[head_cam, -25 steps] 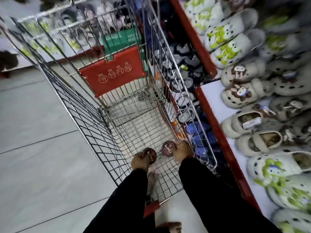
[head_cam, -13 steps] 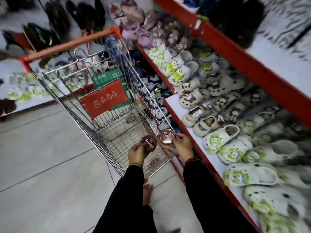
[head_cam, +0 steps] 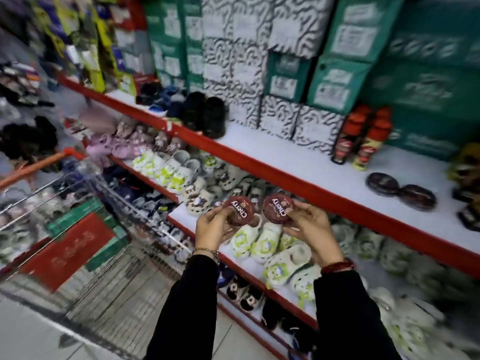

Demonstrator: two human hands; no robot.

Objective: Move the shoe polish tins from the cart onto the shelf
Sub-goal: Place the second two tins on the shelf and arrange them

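Center of frame: left hand (head_cam: 211, 228) grips a round dark-red tin (head_cam: 238, 211), fingers curled around its lower-left edge, lid face with white lettering tilted toward the camera. Right hand (head_cam: 310, 226) grips a second tin (head_cam: 278, 207) the same way, fingers wrapped at its right and lower edge. The two tins sit side by side, close but apart, held in the air below the red front lip of the upper shelf (head_cam: 285, 154).

Right of frame, on that white shelf board: two more flat tins (head_cam: 401, 188) lying touching each other, blurred, likely the same kind. Behind them two tall bottles with red caps (head_cam: 363, 137) stand upright. Stacked green and zebra-print boxes (head_cam: 285, 61) fill the back of the shelf; dark shoes (head_cam: 204, 116) sit at upper center.

Below the hands: lower shelf packed with white and green clogs (head_cam: 265, 240). Lower left: wire cart (head_cam: 109, 279) with a red panel, heavily blurred.
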